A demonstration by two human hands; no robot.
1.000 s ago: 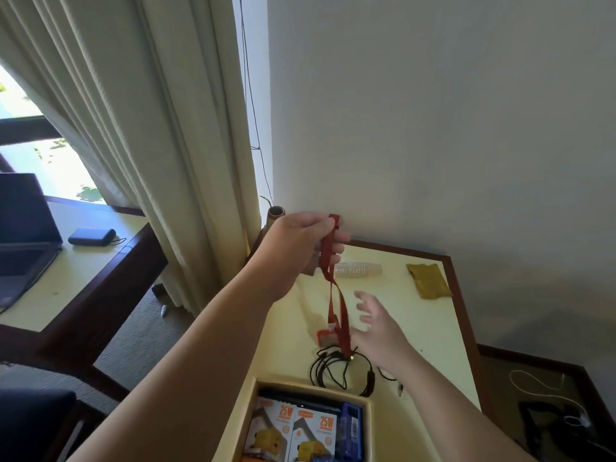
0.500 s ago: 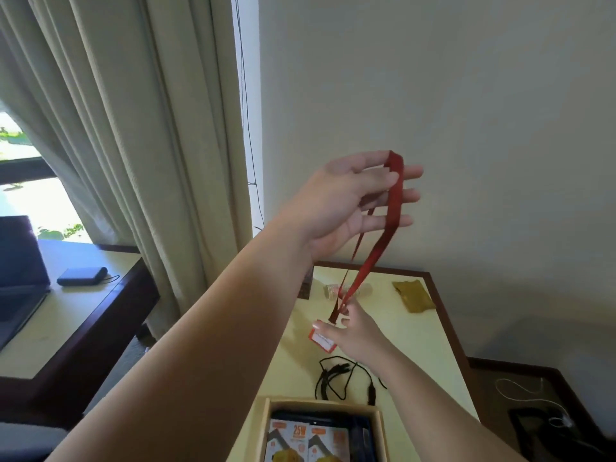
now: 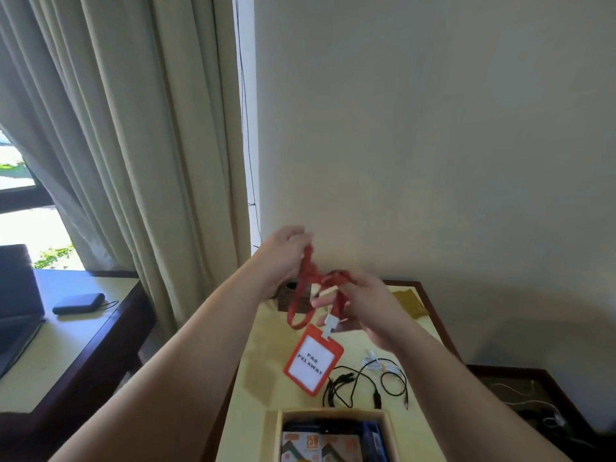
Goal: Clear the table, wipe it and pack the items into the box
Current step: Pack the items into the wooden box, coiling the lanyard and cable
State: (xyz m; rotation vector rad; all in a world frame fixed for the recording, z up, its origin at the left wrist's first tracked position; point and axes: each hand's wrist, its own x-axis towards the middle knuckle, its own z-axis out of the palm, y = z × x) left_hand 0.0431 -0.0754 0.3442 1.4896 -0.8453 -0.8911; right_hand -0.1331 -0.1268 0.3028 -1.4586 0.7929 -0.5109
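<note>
1. The person's two hands have closed in on each other at the centre of the frame. Half a second ago the left hand was raised high with the red lanyard (image 3: 301, 295) drawn out long and the right hand was low near the badge; now the strap hangs doubled in short loops between them.

2. The left hand (image 3: 283, 253) sits just left of centre with its fingers curled over the top of the strap, pinching it. The right hand (image 3: 366, 305) is just beside it, slightly lower and to the right, fingers curled round another fold of the same strap.

3. The red badge holder (image 3: 313, 359), marked "PAS PELAWAT", dangles tilted from its white clip below both hands. A second ago it was low by the table; it now hangs clear in the air, above the cables.

4. Judged from this, the lanyard is being gathered into a bundle small enough to pack; it is not yet in the box.

5. The box (image 3: 333, 413), already holding some packaged goods, sits at the bottom centre, directly below the badge.

6. Left on the table (image 3: 253, 378) are the black cables (image 3: 346, 385) and a thin white cable (image 3: 376, 361) at lower centre-right, and a yellow cloth (image 3: 408, 303) behind the right hand. Wiping appears yet to come.
</note>
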